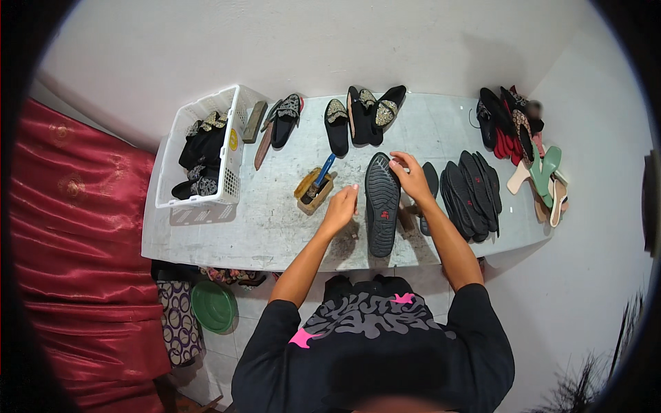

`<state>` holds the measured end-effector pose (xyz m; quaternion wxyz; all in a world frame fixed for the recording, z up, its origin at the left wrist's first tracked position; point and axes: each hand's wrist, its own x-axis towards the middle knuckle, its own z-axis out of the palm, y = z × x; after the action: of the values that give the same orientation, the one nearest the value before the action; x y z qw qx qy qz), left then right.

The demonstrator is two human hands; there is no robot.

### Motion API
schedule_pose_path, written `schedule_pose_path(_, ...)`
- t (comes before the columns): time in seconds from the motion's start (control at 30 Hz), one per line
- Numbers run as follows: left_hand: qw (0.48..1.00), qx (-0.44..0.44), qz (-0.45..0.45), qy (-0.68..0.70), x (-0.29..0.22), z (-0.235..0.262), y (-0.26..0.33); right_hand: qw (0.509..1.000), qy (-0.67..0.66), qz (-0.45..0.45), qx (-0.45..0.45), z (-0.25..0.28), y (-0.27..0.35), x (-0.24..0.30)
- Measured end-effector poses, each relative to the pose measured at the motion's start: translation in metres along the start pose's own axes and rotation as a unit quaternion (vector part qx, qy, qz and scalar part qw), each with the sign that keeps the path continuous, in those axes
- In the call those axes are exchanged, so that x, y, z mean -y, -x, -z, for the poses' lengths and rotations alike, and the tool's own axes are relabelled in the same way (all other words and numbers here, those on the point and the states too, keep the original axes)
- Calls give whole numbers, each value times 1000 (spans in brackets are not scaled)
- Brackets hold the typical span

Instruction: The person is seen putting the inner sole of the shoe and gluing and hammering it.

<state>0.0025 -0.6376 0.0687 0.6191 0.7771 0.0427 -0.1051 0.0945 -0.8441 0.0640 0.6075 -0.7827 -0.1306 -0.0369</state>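
Note:
A black shoe sole (381,206) with ridged tread and a small red mark faces up in front of me, its toe pointing away. At its toe end my right hand (410,177) has thumb and fingers on the right edge. My left hand (341,208) is beside the sole's left edge, a small gap apart, with its fingers curled and thumb raised; nothing shows in it. Left of that, a blue-handled brush (323,170) stands in a small yellowish container (315,198). Right of my right forearm lie several overlapping black soles (471,196), with another dark sole (431,180) beside them.
A white plastic basket (230,165) of black shoes stands at the table's left. Black loafers with glittery trim (336,124) line the back, near a grey block (255,122). Shoes with red parts (506,127) and green and cream pieces (544,172) crowd the right end.

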Motion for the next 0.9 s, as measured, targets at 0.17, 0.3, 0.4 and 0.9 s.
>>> schedule_pose_path(0.17,971,-163,-164,56,13,-32,-39,999,-29,-13,-5,-12,14,2)
schedule_pose_path(0.3,981,-84,-131,113,3,-47,-59,998,-57,-33,11,-15,20,-2)
schedule_pose_path(0.4,980,-80,-133,125,-1,-54,-64,994,-104,-41,-12,-19,24,-8)
schedule_pose_path(0.9,954,-145,-162,208,-3,-63,-60,997,-68,6,-36,-21,28,-5)
